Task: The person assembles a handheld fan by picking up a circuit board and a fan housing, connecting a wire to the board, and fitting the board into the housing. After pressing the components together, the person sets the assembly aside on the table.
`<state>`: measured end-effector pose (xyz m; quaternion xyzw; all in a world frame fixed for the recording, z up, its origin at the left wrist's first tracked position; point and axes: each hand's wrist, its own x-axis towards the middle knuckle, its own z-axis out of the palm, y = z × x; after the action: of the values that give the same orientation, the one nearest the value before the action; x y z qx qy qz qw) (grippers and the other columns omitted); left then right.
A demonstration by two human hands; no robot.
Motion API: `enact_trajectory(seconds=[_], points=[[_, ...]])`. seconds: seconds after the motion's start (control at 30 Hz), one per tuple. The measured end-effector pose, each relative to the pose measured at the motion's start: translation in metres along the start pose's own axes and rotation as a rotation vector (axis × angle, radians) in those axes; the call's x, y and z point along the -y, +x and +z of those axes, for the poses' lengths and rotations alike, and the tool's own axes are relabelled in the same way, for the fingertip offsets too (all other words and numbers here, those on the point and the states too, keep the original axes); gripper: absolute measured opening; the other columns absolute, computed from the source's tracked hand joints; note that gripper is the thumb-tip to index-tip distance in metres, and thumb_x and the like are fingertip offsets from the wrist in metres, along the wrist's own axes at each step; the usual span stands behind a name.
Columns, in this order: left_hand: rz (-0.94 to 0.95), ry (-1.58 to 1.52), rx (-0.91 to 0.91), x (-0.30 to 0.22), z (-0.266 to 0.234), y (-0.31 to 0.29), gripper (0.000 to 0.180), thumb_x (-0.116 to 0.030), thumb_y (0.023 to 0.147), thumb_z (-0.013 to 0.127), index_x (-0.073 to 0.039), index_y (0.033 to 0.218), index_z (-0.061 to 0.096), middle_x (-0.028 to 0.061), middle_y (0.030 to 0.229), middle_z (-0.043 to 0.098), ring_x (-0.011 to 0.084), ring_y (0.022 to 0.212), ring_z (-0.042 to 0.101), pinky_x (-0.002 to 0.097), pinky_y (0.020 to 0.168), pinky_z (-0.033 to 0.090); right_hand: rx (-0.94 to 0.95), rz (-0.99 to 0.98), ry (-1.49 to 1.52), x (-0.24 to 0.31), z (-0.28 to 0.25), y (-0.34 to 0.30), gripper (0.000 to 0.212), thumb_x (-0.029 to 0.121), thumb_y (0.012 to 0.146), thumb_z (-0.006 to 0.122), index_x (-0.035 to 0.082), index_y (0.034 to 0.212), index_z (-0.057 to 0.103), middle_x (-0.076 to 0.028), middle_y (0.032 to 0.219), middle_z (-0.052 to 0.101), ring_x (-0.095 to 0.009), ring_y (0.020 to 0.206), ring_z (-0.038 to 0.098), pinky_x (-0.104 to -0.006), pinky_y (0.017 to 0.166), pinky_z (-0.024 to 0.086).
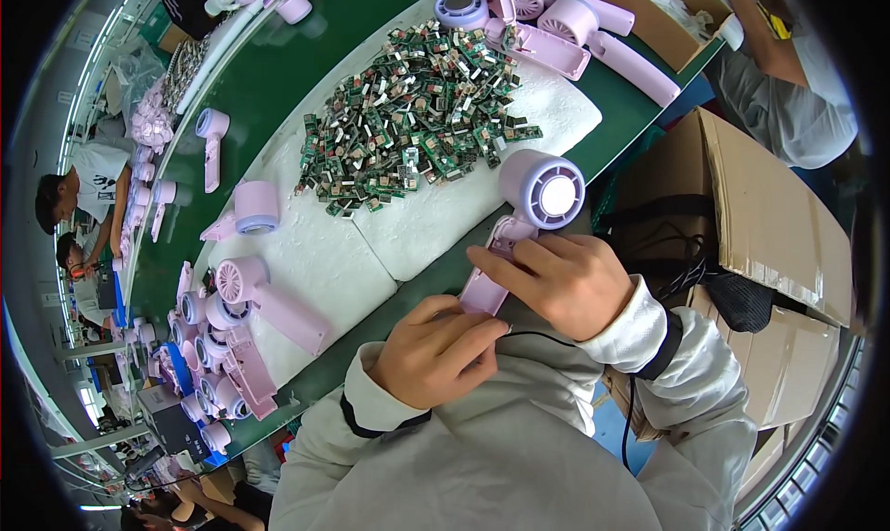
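A pink and lavender handheld fan (540, 190) lies in front of me at the bench edge, its round head away from me and its hollow handle exposed. My right hand (565, 285) is closed on the handle, its index finger stretched across it. My left hand (436, 350) grips the handle's near end with bent fingers; whether a small part is pinched there is hidden. Beyond the fan, a heap of small green circuit boards (413, 118) rests on white foam sheets (417, 230).
Several pink fans and shells pile up at the left (246, 369) and far right (575, 21). Cardboard boxes (774, 206) stand to my right. A black cord (630, 420) hangs from my right wrist strap (666, 345). People work at the left and far right.
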<state>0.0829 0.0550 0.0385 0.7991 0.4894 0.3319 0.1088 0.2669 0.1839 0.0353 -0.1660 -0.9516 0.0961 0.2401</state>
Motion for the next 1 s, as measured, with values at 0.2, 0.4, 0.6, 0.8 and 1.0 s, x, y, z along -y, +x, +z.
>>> enact_trajectory(seconds=[0.2, 0.4, 0.6, 0.8, 1.0], points=[[-0.008, -0.017, -0.053, 0.008, -0.008, -0.002, 0.037, 0.007, 0.069, 0.074, -0.001, 0.104, 0.069, 0.0095, 0.089, 0.073, 0.0258, 0.072, 0.069, 0.0381, 0.075, 0.056, -0.087, -0.060, -0.013, -0.003, 0.005, 0.004, 0.045, 0.015, 0.079, 0.067, 0.014, 0.123, 0.072, -0.001, 0.084, 0.064, -0.018, 0.068, 0.067, -0.0316, 0.060, 0.056], [0.019, -0.002, -0.119, 0.004, -0.009, 0.004, 0.037, 0.006, 0.068, 0.074, -0.003, 0.104, 0.069, 0.0074, 0.089, 0.073, 0.0236, 0.073, 0.069, 0.0369, 0.075, 0.055, -0.015, -0.039, 0.054, -0.005, -0.001, 0.008, 0.042, 0.014, 0.083, 0.069, 0.012, 0.124, 0.071, -0.004, 0.085, 0.067, -0.019, 0.068, 0.068, -0.0323, 0.060, 0.055], [-0.013, -0.018, -0.122, 0.000, -0.006, 0.000, 0.037, 0.006, 0.068, 0.074, -0.004, 0.103, 0.068, 0.0072, 0.089, 0.073, 0.0230, 0.073, 0.069, 0.0367, 0.072, 0.054, -0.141, 0.123, 0.589, -0.004, 0.012, 0.006, 0.023, 0.010, 0.092, 0.072, 0.007, 0.115, 0.074, -0.009, 0.082, 0.071, -0.022, 0.068, 0.070, -0.0332, 0.058, 0.053], [0.024, -0.036, -0.071, 0.001, 0.003, 0.004, 0.038, 0.006, 0.068, 0.075, -0.003, 0.104, 0.068, 0.0079, 0.088, 0.072, 0.0243, 0.069, 0.067, 0.0354, 0.064, 0.051, -0.139, 0.335, 0.664, 0.004, 0.005, 0.011, 0.016, 0.010, 0.091, 0.076, 0.006, 0.107, 0.077, -0.009, 0.075, 0.070, -0.023, 0.063, 0.069, -0.0333, 0.056, 0.053], [-0.009, -0.059, -0.058, 0.003, 0.012, 0.009, 0.039, 0.006, 0.069, 0.075, -0.002, 0.106, 0.067, 0.0092, 0.088, 0.071, 0.0271, 0.066, 0.064, 0.0348, 0.062, 0.051, -0.165, 0.268, 0.490, -0.004, 0.012, 0.005, 0.019, 0.014, 0.090, 0.077, 0.008, 0.108, 0.076, -0.009, 0.075, 0.071, -0.023, 0.061, 0.069, -0.0340, 0.055, 0.054]])
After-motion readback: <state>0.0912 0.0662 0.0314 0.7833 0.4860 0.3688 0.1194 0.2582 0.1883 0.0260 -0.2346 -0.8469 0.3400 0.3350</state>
